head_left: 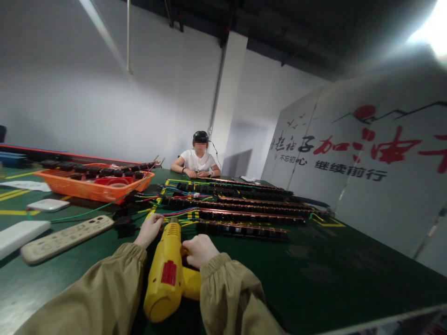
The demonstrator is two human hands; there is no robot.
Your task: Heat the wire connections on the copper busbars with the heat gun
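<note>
A yellow heat gun (167, 274) with a red label lies in front of me, its nozzle pointing away toward the wires. My right hand (199, 250) is closed against the gun's right side, just ahead of its handle, which runs partly under my sleeve. To the left of the nozzle, my left hand (151, 230) has its fingers pinched together at the ends of thin coloured wires (185, 212). These wires lead to long black strips with copper-coloured edges (244, 228), laid in rows on the table. The fingertips' exact hold is too small to see.
An orange basket (84, 188) holding black parts stands left. Nearer are a beige remote control (68, 239), a white box (23, 237) and a small white device (48, 205). Across the green table (314, 279) sits another person (199, 160), hands on its far edge.
</note>
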